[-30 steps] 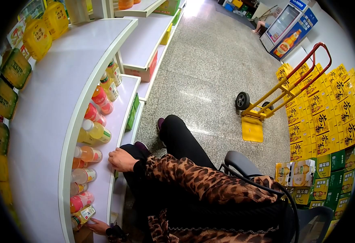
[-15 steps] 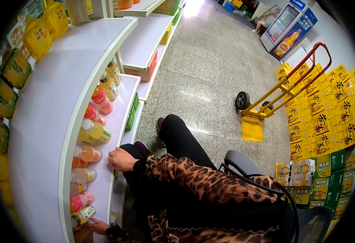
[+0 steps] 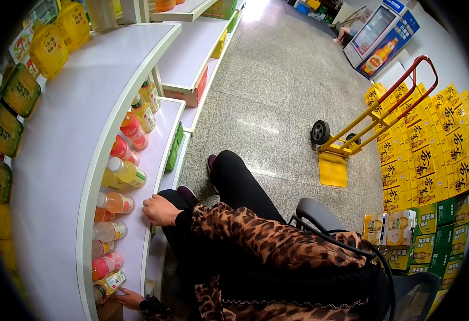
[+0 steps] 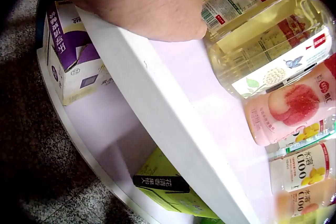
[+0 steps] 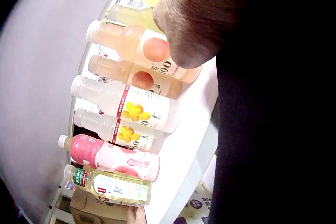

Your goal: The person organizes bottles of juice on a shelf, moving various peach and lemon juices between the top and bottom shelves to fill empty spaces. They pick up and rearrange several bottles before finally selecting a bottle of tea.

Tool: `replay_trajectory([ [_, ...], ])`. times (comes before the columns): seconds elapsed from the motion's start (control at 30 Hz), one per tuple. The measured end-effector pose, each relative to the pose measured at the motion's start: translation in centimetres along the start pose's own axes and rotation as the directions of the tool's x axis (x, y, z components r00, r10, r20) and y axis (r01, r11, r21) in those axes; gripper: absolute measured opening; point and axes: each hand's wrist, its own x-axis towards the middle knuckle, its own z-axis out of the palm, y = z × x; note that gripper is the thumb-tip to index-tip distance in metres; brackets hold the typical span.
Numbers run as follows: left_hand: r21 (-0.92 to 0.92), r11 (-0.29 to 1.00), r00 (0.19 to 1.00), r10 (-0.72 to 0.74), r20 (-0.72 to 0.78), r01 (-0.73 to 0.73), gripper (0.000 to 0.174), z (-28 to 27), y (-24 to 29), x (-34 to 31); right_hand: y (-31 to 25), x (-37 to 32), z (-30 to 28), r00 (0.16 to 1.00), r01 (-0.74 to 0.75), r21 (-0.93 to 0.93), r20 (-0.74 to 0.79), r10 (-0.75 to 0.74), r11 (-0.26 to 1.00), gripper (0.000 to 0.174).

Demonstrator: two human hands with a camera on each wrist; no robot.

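Note:
A bottle of pale yellow drink [image 3: 114, 279] stands at the near end of a shelf row. My left hand [image 3: 131, 299] is at its base, fingertips touching its lower part; in the left wrist view the back of that hand [image 4: 157, 11] shows, its fingers mostly hidden. Beside that bottle is a pink peach drink bottle [image 5: 126, 160]. Farther along, my right hand [image 3: 161, 210] rests at the shelf's front edge, fingers loosely bent and holding nothing. Orange-coloured drink bottles [image 3: 118, 203] stand close to its fingertips. In the right wrist view this hand [image 5: 197, 19] overlaps their labels.
A white upper shelf board [image 3: 74, 134] overhangs the bottle row. Below stand a green carton [image 4: 173, 184] and a purple-and-white carton [image 4: 71, 50]. Across the floor are a yellow hand truck [image 3: 335, 168], stacked yellow cartons [image 3: 424, 144] and a drinks fridge [image 3: 381, 37].

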Motion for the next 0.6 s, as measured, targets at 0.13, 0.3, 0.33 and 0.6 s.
replay_trajectory([
  [0.13, 0.005, 1.000, 0.999, 0.024, -0.028, -0.024, 0.059, 0.56, -0.58, 0.17, -0.02, 0.02, -0.16, 1.000, -0.001, -0.002, 0.009, 0.001, 1.000, 0.011],
  [0.3, -0.008, 1.000, 1.000, 0.003, -0.017, -0.003, 0.058, 0.21, -0.18, 0.08, -0.04, 0.01, -0.10, 1.000, -0.003, 0.000, 0.006, 0.003, 1.000, 0.011],
  [0.33, -0.007, 1.000, 1.000, 0.003, -0.017, -0.004, 0.058, 0.16, -0.17, 0.10, -0.05, 0.00, -0.09, 1.000, -0.003, -0.001, 0.006, 0.003, 1.000, 0.011],
  [0.6, 0.019, 1.000, 0.999, 0.018, -0.037, -0.018, 0.059, 0.31, -0.24, 0.14, 0.01, 0.02, -0.06, 1.000, 0.001, 0.003, -0.004, -0.001, 1.000, 0.011],
])
